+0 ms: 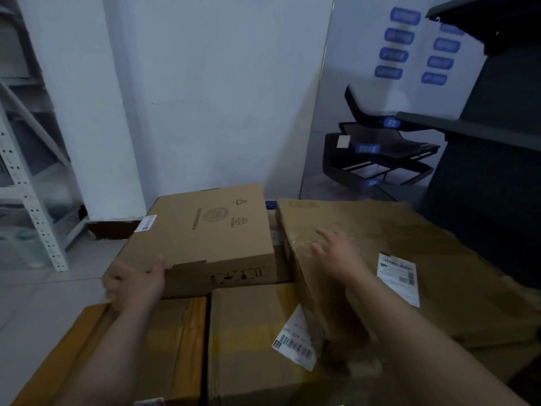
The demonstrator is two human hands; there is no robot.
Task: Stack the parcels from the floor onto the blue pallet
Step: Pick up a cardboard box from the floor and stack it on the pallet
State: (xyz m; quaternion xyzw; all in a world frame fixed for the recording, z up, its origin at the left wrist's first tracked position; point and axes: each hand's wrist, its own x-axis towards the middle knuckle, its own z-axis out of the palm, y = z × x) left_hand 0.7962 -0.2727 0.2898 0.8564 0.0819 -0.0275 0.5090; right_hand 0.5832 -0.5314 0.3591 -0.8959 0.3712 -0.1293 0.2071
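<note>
- Two taped parcels [248, 332] sit side by side at the near edge of the stack. A white barcode label [295, 338] hangs over the right one's far right corner.
- On top of them, toward the far left of the stack, lies a flat printed parcel [210, 230] with a small sticker on its far left corner.
- Left hand [137, 284] grips that flat parcel at its near left corner, thumb on the top face and fingers curled round the edge below.
- Right hand [336, 253] is slack and holds nothing. Its fingers are spread straight over the large flat parcel [409, 244] on the right side of the stack; motion blur hides whether they touch it.
- Another shipping label [399, 276] lies on the large parcel's top, right of the wrist.
- Only a sliver of the blue pallet [270, 205] shows, in the gap between the two upper parcels at the far edge.
- Beyond the stack stand a white wall [205, 98], a metal rack [29, 200] on the left and a dark shelf unit [497, 142] on the right.
</note>
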